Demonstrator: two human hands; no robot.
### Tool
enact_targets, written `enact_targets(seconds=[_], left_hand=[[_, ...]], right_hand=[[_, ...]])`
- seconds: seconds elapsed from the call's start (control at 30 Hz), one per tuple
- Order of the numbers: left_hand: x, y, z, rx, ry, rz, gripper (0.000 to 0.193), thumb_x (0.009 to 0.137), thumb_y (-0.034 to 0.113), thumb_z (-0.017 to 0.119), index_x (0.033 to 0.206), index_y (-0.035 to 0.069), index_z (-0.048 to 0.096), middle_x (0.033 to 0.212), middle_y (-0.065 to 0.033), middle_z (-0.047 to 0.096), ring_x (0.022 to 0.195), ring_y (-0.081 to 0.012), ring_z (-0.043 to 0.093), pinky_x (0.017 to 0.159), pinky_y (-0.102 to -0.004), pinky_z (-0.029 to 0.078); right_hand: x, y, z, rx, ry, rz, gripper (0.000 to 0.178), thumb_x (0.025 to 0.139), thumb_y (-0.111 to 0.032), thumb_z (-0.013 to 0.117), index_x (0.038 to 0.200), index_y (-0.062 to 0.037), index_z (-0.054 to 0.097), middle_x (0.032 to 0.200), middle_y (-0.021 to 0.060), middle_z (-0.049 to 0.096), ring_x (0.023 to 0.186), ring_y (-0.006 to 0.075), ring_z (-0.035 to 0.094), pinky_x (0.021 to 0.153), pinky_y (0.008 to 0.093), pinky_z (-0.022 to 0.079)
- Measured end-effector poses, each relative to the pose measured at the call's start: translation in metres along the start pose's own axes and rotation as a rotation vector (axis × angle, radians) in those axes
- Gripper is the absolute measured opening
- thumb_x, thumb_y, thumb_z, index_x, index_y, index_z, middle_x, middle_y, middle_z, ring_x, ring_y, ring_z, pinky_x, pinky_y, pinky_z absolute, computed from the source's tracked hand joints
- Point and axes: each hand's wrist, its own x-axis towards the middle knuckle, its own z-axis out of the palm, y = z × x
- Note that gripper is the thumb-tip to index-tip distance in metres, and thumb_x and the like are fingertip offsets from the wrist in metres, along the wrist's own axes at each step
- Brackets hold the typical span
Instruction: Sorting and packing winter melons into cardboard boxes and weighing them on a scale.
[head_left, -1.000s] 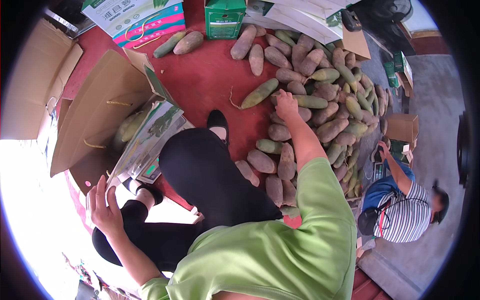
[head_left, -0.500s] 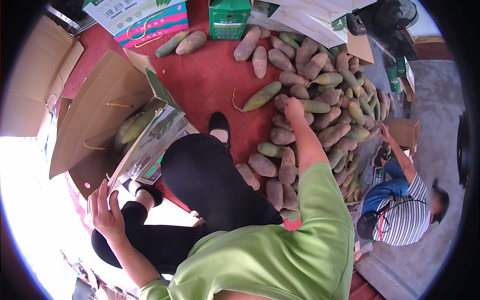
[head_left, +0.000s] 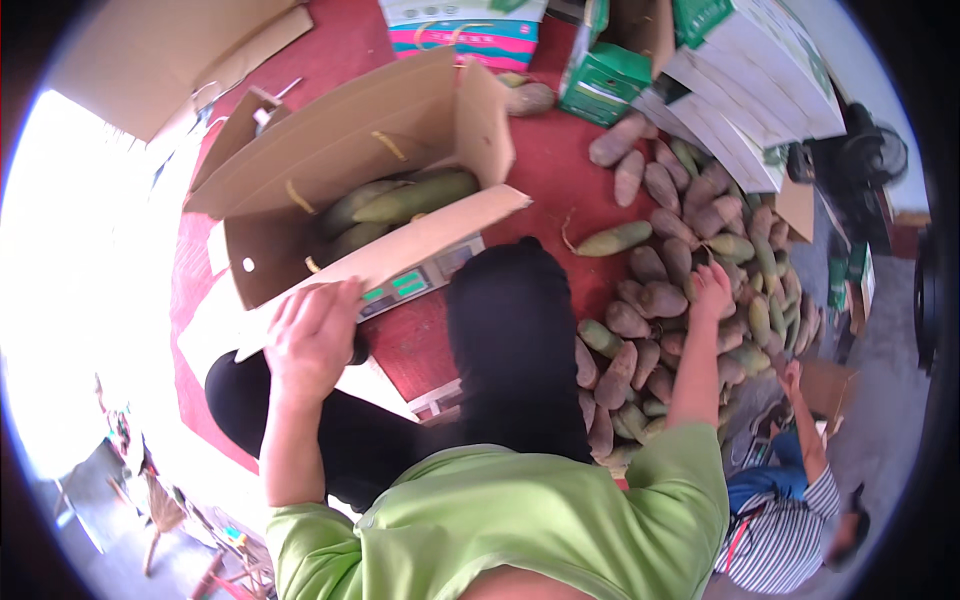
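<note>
Here, your left hand (head_left: 312,338) rests with fingers loosely spread on the front flap of the open cardboard box (head_left: 350,190), which holds several green fruits; beside it sits a scale (head_left: 415,282); your right hand (head_left: 712,290), fingers curled, touches the fruit pile (head_left: 680,290) on the red floor.

A produce packing floor: a heap of fruit (head_left: 690,300) on red matting, open cardboard cartons (head_left: 350,170), a weighing scale (head_left: 420,280).

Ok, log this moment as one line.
left hand: on flap of cardboard box | right hand: on pile of fruit | box: holds green fruit, sits on scale
</note>
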Motion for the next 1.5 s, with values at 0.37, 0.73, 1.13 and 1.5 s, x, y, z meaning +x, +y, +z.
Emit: enact_targets(seconds=[0.37,0.73,1.13,1.5], left_hand=[[-0.016,-0.003,-0.004,-0.012,0.018,0.076,0.031,0.075,0.018,0.069,0.102,0.005,0.063,0.093,-0.0022,0.06,0.084,-0.0167,0.063,0.065,-0.0306,0.052],[-0.019,0.0,-0.007,-0.039,0.022,0.014,0.031,0.074,0.021,0.072,0.1,0.006,0.063,0.092,-0.0017,0.063,0.084,-0.0167,0.064,0.066,-0.0316,0.053],[-0.017,-0.002,-0.006,-0.088,0.018,0.034,0.032,0.074,0.022,0.071,0.101,0.007,0.064,0.093,-0.0024,0.063,0.083,-0.0181,0.064,0.068,-0.0323,0.053],[-0.008,0.0,-0.01,-0.071,0.025,0.019,0.031,0.075,0.016,0.071,0.103,0.008,0.065,0.093,-0.0041,0.063,0.082,-0.0219,0.063,0.07,-0.0341,0.051]], right_hand=[[-0.097,-0.192,0.049,0.097,-0.378,-0.257,0.023,0.088,0.0,0.057,0.111,0.0023,0.056,0.095,0.0091,0.061,0.084,0.0182,0.06,0.079,0.0319,0.051],[-0.283,-0.345,0.215,0.358,-1.295,-0.647,0.022,0.089,0.002,0.052,0.11,0.004,0.057,0.094,0.0126,0.062,0.086,0.0203,0.061,0.082,0.0331,0.048],[-0.368,-0.213,0.346,-0.154,-1.496,-0.552,0.017,0.087,-0.002,0.06,0.103,0.0005,0.063,0.094,0.0053,0.065,0.087,0.01,0.062,0.076,0.0228,0.05],[-0.191,-0.13,0.148,-0.17,-0.727,-0.128,0.017,0.089,-0.008,0.058,0.106,-0.0048,0.063,0.087,0.0015,0.064,0.078,0.0093,0.06,0.067,0.0236,0.048]])
